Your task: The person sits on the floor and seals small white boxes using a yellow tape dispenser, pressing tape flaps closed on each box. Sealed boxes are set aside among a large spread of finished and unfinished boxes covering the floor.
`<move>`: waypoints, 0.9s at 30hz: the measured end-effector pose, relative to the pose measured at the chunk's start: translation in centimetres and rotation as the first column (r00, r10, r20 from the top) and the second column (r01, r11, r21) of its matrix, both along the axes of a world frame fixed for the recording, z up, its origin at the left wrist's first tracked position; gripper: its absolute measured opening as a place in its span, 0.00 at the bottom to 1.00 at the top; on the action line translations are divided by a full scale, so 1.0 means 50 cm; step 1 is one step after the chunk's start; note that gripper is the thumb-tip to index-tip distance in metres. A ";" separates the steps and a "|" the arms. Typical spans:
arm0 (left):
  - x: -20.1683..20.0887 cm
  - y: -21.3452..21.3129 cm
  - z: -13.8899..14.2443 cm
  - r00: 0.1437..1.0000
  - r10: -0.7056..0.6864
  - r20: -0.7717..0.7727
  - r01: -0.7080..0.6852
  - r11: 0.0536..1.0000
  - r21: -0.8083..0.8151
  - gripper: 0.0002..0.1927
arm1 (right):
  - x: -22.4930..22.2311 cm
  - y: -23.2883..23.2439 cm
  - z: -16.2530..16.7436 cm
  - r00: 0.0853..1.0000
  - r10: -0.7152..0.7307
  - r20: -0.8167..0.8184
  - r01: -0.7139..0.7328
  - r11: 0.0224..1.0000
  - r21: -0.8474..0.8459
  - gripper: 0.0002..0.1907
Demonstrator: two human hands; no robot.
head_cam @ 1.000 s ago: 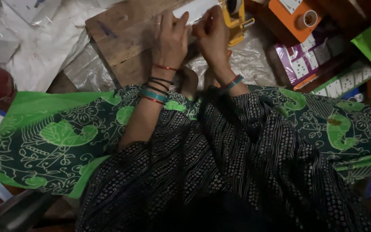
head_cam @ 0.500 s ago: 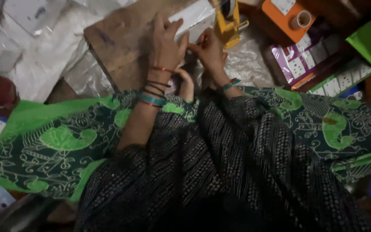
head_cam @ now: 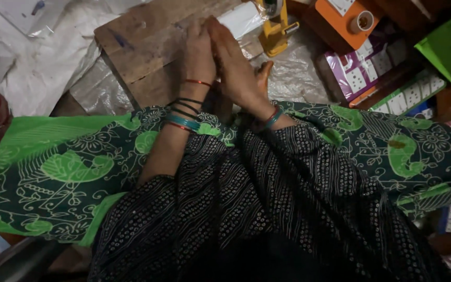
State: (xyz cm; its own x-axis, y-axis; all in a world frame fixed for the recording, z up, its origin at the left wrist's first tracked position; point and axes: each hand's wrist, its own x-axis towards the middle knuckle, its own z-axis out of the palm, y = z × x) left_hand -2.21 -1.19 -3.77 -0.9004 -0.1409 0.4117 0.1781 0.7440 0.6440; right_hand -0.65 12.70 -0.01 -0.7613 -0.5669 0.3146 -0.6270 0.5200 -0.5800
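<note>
L hand (head_cam: 199,52) & R hand (head_cam: 236,65) flat together on wooden board (head_cam: 142,47); fingers straight, prob. holding nothing.

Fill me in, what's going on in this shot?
A person seated over a green patterned cloth works at a wooden board lying on clear plastic sheeting. The left hand and right hand are pressed side by side on the board, next to a flat white piece at its far edge. What the fingers hold is hidden. A yellow tape dispenser stands just beyond, with stacked cartons to the right.
</note>
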 end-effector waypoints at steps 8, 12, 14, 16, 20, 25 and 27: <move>0.007 0.000 0.026 0.996 -0.033 0.079 0.038 0.997 -0.065 0.36 | -0.075 0.060 -0.028 0.936 -0.320 -0.147 0.351 0.877 0.328 0.54; 0.010 0.005 0.035 0.997 -0.034 0.071 0.036 0.999 -0.030 0.33 | -0.096 0.089 -0.025 0.957 -0.276 -0.091 0.283 0.955 0.088 0.53; 0.001 0.001 0.056 0.995 -0.059 0.080 0.055 0.998 0.041 0.30 | -0.106 0.096 -0.002 0.977 -0.199 -0.071 0.197 0.980 -0.039 0.51; -0.001 -0.019 0.075 0.986 -0.064 0.154 0.066 0.998 -0.008 0.26 | -0.120 0.103 0.020 0.704 -0.453 0.548 0.471 0.874 0.118 0.47; -0.018 -0.089 0.113 0.965 -0.109 0.237 0.151 0.974 -0.166 0.36 | -0.168 0.144 0.056 0.871 -0.452 0.191 0.491 0.803 -0.338 0.37; 0.015 -0.093 0.067 0.973 -0.080 0.216 0.151 0.929 -0.338 0.36 | -0.190 0.223 0.016 0.777 -0.629 -0.031 0.591 0.745 -0.308 0.17; 0.012 -0.047 0.048 0.975 -0.062 0.213 0.150 0.891 -0.428 0.29 | -0.182 0.232 0.003 0.764 -0.644 0.043 0.624 0.721 -0.300 0.13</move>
